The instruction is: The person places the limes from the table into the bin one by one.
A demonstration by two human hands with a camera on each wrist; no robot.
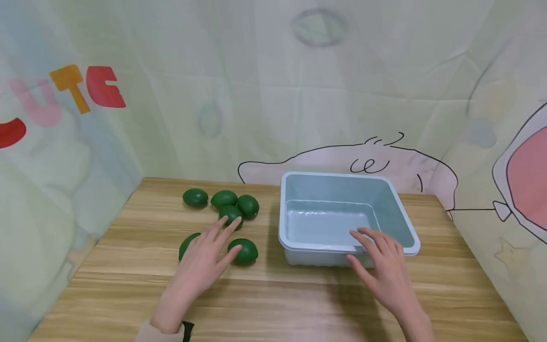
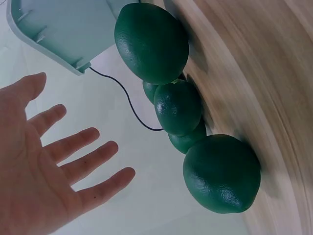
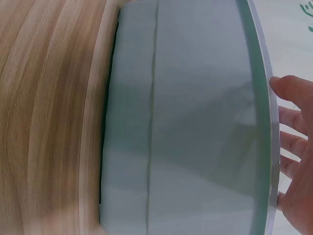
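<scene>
Several dark green limes (image 1: 243,251) lie on the left part of the wooden table. My left hand (image 1: 202,261) is over the nearer ones, its fingers spread and nothing in its grasp. It partly covers a lime (image 1: 186,243) at the left. In the left wrist view, the palm (image 2: 34,166) faces the limes (image 2: 222,174), with a gap between. To the right stands a light blue plastic basin (image 1: 284,213) with nothing inside. My right hand (image 1: 386,270) is at the basin's front rim, fingers loosely bent over it. In the right wrist view, the thumb (image 3: 293,90) is right at the rim.
Behind the table (image 1: 273,304) hangs a pale printed cloth (image 1: 265,95) with cartoon drawings and letters. It also runs along both sides. Four-sided and open at the top, the basin sits near the table's back edge, with limes grouped to its left.
</scene>
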